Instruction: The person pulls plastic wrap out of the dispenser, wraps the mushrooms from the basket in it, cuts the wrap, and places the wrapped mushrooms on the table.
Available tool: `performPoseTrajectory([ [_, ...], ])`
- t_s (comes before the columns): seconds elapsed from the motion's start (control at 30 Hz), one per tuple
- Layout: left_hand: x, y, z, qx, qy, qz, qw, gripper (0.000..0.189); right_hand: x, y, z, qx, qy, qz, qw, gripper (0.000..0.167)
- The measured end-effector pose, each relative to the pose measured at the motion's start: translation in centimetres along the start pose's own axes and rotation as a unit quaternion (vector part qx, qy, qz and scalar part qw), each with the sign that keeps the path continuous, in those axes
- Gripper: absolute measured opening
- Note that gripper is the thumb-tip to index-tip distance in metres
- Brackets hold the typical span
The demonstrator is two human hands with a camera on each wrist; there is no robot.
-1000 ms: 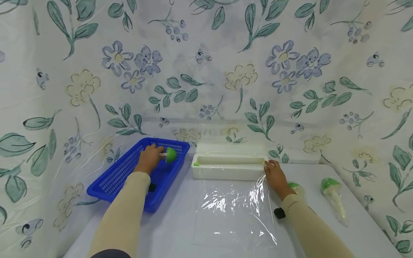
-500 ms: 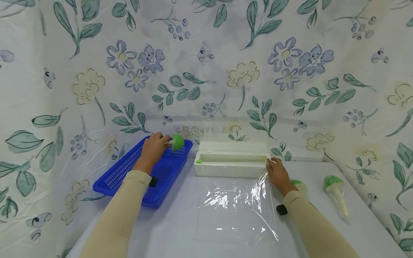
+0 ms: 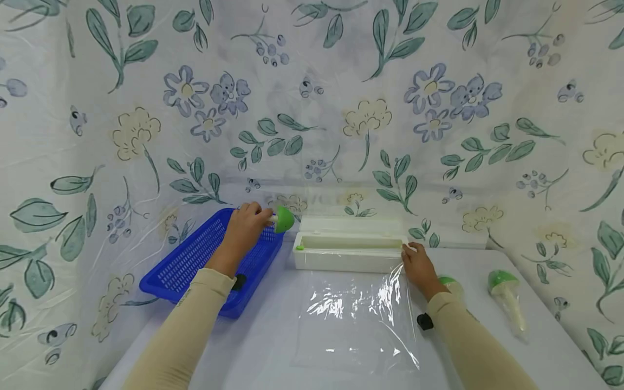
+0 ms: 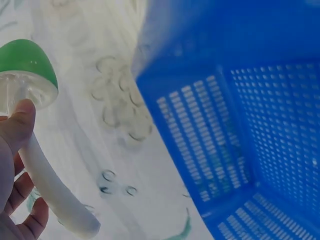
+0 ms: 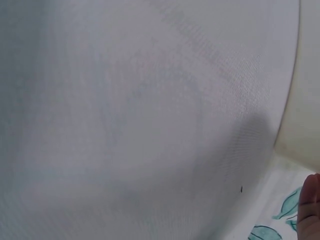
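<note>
My left hand [image 3: 244,233] grips the white stem of a toy mushroom [image 3: 284,220] with a green cap, above the far right end of the blue basket [image 3: 170,292]. In the left wrist view, the thumb lies across the stem of the mushroom [image 4: 52,190] just under the cap. My right hand [image 3: 420,269] touches the right end of a white cling film dispenser box [image 3: 348,260] with its fingers. Clear film [image 3: 351,325] runs out from the box toward me, flat on the table. The right wrist view catches only part of the fingers [image 5: 310,205] beside the box.
On the right lies a mushroom wrapped in film [image 3: 507,298]. Another green-capped mushroom [image 3: 450,284] is partly hidden by my right forearm. A small black object [image 3: 425,322] sits beside the film, and another dark object [image 3: 239,281] is in the basket. A patterned cloth hangs behind the table.
My left hand has lifted the mushroom from inside the basket and carried it to the right, over the basket's far right edge. The right hand has stayed at the box's end.
</note>
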State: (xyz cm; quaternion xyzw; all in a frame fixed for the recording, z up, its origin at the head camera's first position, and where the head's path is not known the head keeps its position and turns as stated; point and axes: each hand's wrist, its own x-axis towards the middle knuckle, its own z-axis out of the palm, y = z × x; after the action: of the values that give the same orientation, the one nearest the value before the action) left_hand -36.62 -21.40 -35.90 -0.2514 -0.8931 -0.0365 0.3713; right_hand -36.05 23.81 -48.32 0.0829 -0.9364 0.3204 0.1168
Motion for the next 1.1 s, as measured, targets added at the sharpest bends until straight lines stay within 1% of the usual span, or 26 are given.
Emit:
performPoseTrajectory([
  [0.07, 0.0, 0.7, 0.0, -0.006, 0.009, 0.014, 0.9998, 0.023, 0.0, 0.0, -0.1, 0.001, -0.003, 0.004, 1.0000, 0.047],
  [0.17, -0.1, 1.9, -0.2, -0.012, 0.017, 0.025, 0.9995, 0.024, 0.0, -0.2, -0.1, -0.001, -0.007, 0.008, 0.9999, 0.048],
  [0.37, -0.1, 3.9, -0.5, -0.018, 0.018, 0.041, 0.9988, 0.025, -0.1, -0.4, -0.1, -0.004, -0.006, 0.004, 1.0000, 0.047],
  [0.43, -0.1, 4.6, -0.4, -0.022, 0.022, 0.048, 0.9984, 0.024, -0.1, -0.5, -0.1, -0.006, -0.005, 0.002, 1.0000, 0.047],
  [0.57, -0.3, 6.1, 0.0, -0.034, 0.045, 0.068, 0.9961, 0.022, -0.2, -0.4, -0.1, -0.009, -0.007, 0.005, 0.9999, 0.047],
  [0.63, -0.5, 7.0, 0.2, -0.041, 0.048, 0.078, 0.9949, 0.022, -0.2, -0.3, -0.1, -0.013, -0.009, 0.007, 0.9998, 0.047],
  [0.67, -0.7, 7.4, 0.3, -0.043, 0.047, 0.081, 0.9946, 0.022, -0.2, -0.3, 0.0, -0.016, -0.010, 0.007, 0.9998, 0.047],
  [0.83, -1.7, 9.4, 1.1, -0.044, 0.024, 0.084, 0.9952, 0.022, -0.3, -0.2, 0.0, -0.024, -0.016, 0.004, 0.9996, 0.046],
  [1.0, -2.3, 11.3, 1.8, -0.044, 0.012, 0.088, 0.9951, 0.021, -0.4, -0.6, -0.2, -0.032, -0.017, 0.001, 0.9994, 0.045],
  [1.1, -2.8, 12.5, 1.9, -0.057, 0.005, 0.092, 0.9941, 0.023, -0.4, -0.9, -0.3, -0.036, -0.019, 0.003, 0.9992, 0.045],
])
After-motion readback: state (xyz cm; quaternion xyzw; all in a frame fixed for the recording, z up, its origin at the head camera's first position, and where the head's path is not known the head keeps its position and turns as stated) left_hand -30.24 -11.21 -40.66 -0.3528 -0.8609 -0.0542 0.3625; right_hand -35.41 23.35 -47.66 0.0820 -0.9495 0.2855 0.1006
